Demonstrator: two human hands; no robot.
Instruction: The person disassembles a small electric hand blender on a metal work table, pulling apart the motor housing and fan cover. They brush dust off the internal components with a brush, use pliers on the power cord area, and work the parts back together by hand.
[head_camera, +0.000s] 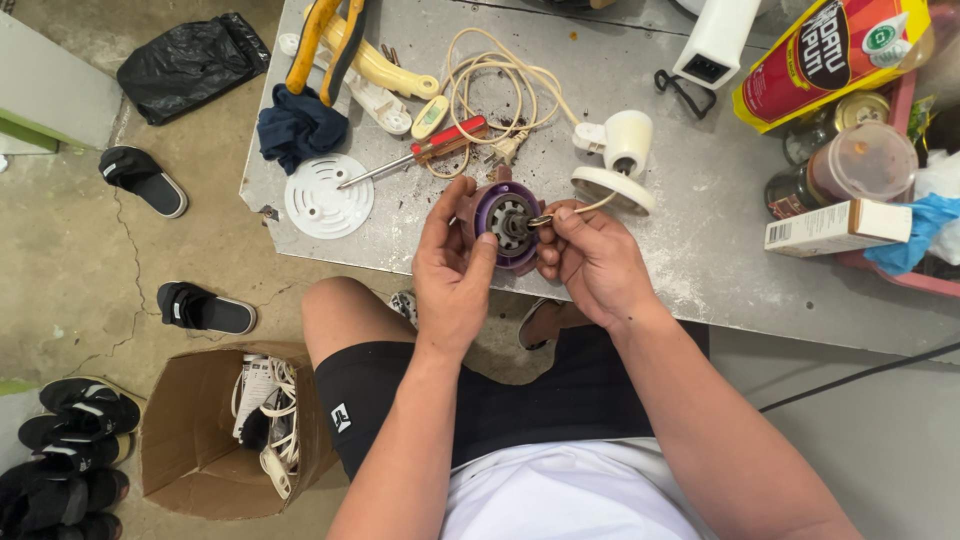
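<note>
The left hand (452, 275) grips a purple motor housing (503, 220) above the counter (700, 240) edge, its open face toward the camera, while the right hand (590, 262) pinches a small metal part (541, 219) at its hub, a red-handled screwdriver (425, 152) lying beyond.

The hands (520, 265) cover the lower rim of the purple motor housing (503, 215), the small metal piece (541, 219) pinched at its centre is too small to identify, and the red pouch (830, 55) runs off the top edge.
</note>
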